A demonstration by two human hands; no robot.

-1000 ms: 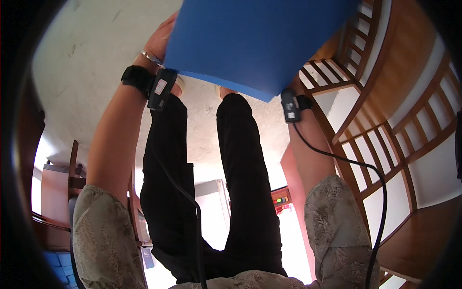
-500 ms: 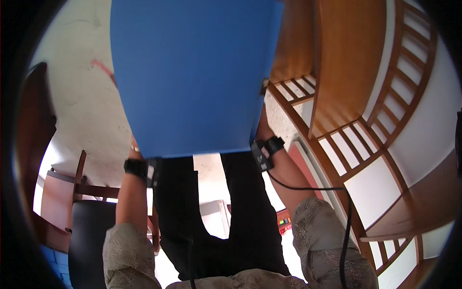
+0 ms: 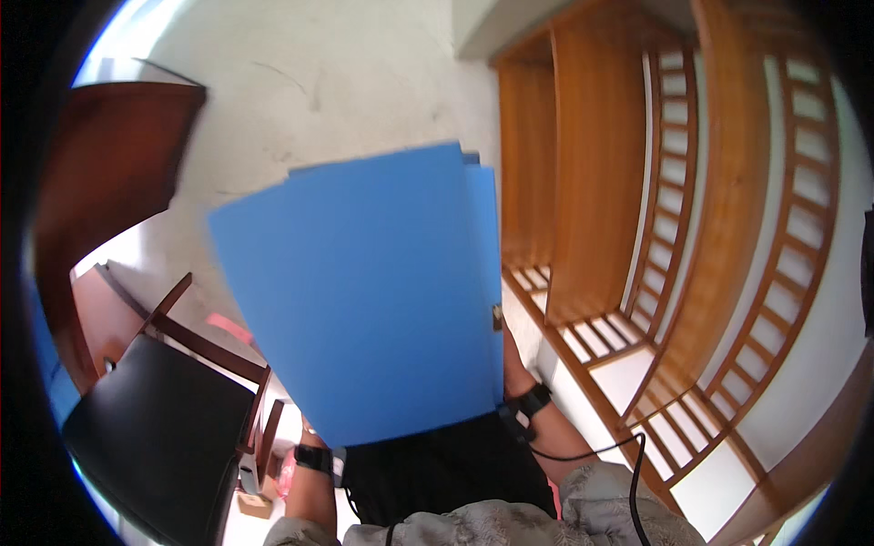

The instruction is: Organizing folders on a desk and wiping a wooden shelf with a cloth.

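A stack of blue file folders (image 3: 364,300) fills the middle of the view. The top one sits slightly askew, so edges of others show at the far side and on the right. A small metal clasp (image 3: 497,317) is on the right edge. My left hand (image 3: 309,433) supports the stack from its near left corner, with most of the fingers hidden beneath. On the right edge, my right hand (image 3: 517,375) grips the stack, its fingers also hidden behind the folders. Each wrist wears a black strap with a small device.
Wooden shelving with slatted racks (image 3: 601,182) runs along the right side. To the left stand a black-seated wooden chair (image 3: 159,428) and a dark brown wooden piece of furniture (image 3: 127,155). A pink strip (image 3: 229,328) shows beside the stack. Pale floor (image 3: 337,82) lies beyond.
The blue folders have dropped lower in view and show more of their far edges. My hands moved down with them. The chair and shelving appear shifted as the view turned.
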